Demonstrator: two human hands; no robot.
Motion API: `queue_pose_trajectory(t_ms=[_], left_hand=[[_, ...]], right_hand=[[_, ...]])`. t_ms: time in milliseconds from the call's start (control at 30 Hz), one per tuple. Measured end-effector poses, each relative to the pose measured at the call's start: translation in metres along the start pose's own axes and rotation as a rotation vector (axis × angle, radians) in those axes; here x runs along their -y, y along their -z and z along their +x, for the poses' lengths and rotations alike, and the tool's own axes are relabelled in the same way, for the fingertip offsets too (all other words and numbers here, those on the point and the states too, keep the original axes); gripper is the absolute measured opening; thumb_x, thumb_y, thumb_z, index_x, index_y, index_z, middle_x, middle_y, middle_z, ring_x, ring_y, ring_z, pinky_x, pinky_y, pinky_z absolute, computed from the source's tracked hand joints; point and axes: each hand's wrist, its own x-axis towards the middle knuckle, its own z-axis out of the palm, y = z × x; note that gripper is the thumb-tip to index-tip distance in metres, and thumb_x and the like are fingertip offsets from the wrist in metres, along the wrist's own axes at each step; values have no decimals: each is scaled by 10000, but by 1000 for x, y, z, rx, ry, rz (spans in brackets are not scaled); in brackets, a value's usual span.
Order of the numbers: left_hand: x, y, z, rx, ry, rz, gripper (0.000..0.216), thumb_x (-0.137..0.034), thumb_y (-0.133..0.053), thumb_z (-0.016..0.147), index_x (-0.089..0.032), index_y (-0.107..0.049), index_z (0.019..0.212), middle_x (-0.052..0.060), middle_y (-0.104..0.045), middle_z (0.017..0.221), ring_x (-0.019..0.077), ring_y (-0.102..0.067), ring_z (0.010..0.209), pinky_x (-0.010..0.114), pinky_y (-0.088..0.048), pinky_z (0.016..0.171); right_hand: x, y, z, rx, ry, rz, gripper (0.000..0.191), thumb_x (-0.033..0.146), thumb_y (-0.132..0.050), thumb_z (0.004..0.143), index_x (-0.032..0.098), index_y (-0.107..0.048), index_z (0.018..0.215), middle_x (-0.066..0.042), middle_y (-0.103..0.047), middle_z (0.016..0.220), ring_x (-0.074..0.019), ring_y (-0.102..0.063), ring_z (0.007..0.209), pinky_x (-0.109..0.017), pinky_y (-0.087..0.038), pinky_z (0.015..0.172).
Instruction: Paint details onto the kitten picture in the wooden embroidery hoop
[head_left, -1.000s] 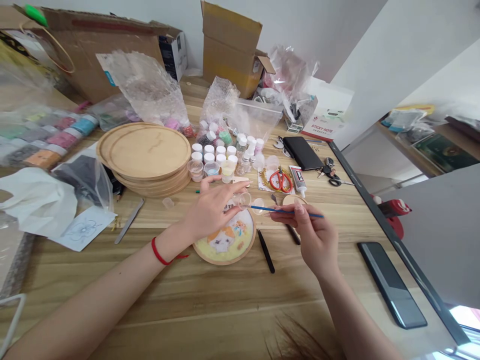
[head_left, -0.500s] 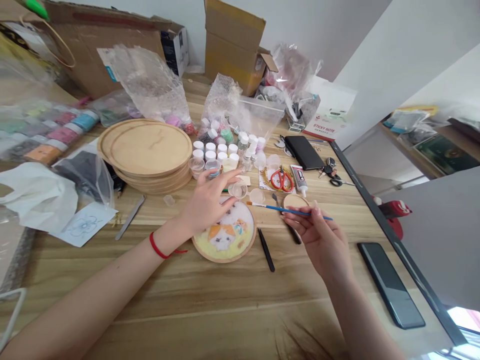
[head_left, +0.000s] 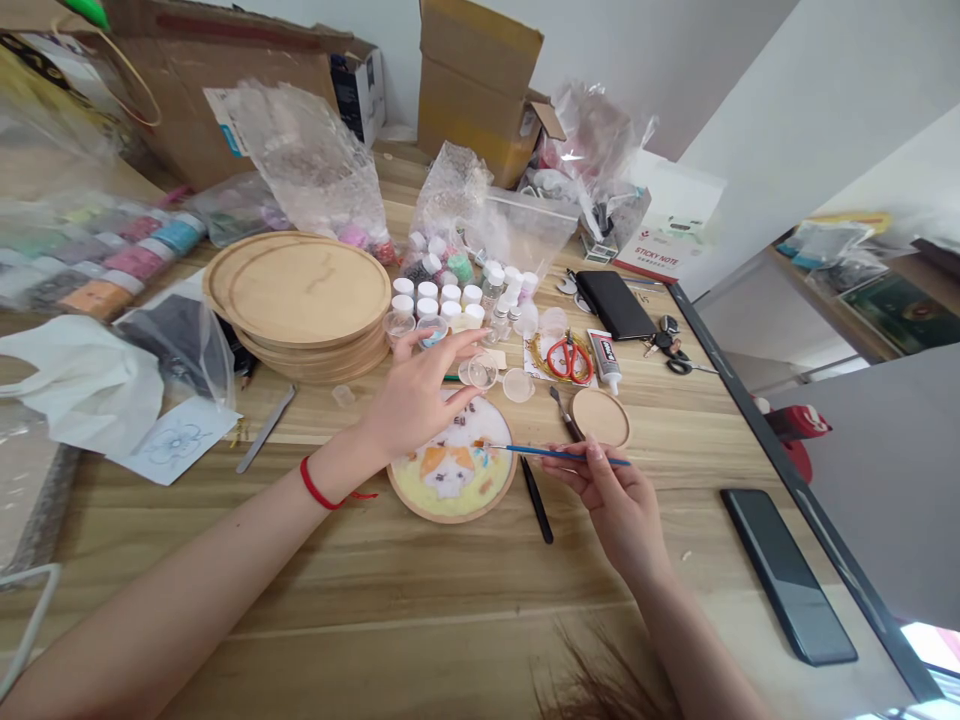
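a: holding what, on the right?

b: gripping a slim blue brush point(head_left: 531, 452) in the right hand point(head_left: 621, 512), thumb on top, well back along the handle. pointing left, with the bristles over the right side of the round picture point(head_left: 452, 468). hard to tell whether touching or just above.

a: and on the left?

b: see the left hand point(head_left: 415, 408): spread at thumb and fingers, beside a small clear cup point(head_left: 481, 370) past the far edge of the picture. impossible to tell whether pinching the cup or only framing it.

a: how to treat the brush?

b: likely light, stiff in the handle, soft at the bristles, perhaps smooth enough to roll. best to grasp by the handle (never by the bristles).

a: and the cup?

b: probably thin, light and easy to tip. take by the outer wall, gently.

a: the picture?

b: lying flat on the worktop point(head_left: 315, 590), just beside the black tweezers point(head_left: 537, 503). maybe delicate on its face, so better to hold by the wooden rim.
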Motion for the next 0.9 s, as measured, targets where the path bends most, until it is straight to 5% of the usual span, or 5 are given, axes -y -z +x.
queue_pose_trajectory(t_ms=[667,900], left_hand=[[1,0,0,-13,-35,-20,541,-299,-682,915,-236,-446,1398,41,-756,1188,235,-656,1223,456,-347,1169],[-2,-2,-1,-6,-49,-47,541,-281,-677,925,-236,-431,1404,38,-749,1203,227,-680,1185,451,-326,1169]], right_hand=[[-1,3,0,-4,41,26,241,440,-788,851,205,-790,905,-55,-816,968,-205,-796,902,-333,-646,889],[32,2,-1,-2,243,-6,224,393,-696,941,190,-785,902,-86,-815,957,-223,-803,851,-370,-670,822]])
